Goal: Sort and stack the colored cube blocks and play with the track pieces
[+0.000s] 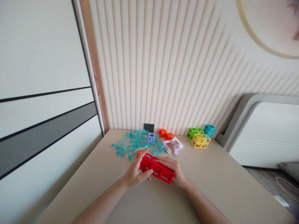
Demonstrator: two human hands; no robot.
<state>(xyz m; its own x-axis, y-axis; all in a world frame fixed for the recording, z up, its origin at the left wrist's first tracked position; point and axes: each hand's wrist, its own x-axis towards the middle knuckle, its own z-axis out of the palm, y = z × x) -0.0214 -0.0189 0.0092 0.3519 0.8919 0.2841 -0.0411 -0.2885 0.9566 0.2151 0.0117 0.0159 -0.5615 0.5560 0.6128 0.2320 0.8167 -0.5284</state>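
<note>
A long red open-frame block (157,168) lies across the middle of the beige table (221,183), held at both ends. My left hand (135,173) grips its left end, thumb along the front and fingers curled over the top. My right hand (174,169) wraps over its right end from behind. Just beyond the block lies a heap of clear teal track pieces (133,143), with a small orange piece (139,152) at its near edge and a pale blue cube (151,137) on top.
Farther back sit an orange piece (165,134), a pale pink curved piece (173,145), and green (194,132), yellow (200,141) and teal (209,130) frame cubes. A dark wall socket (149,127) is behind them. A ribbed wall backs the table; a white bed end (263,130) stands right.
</note>
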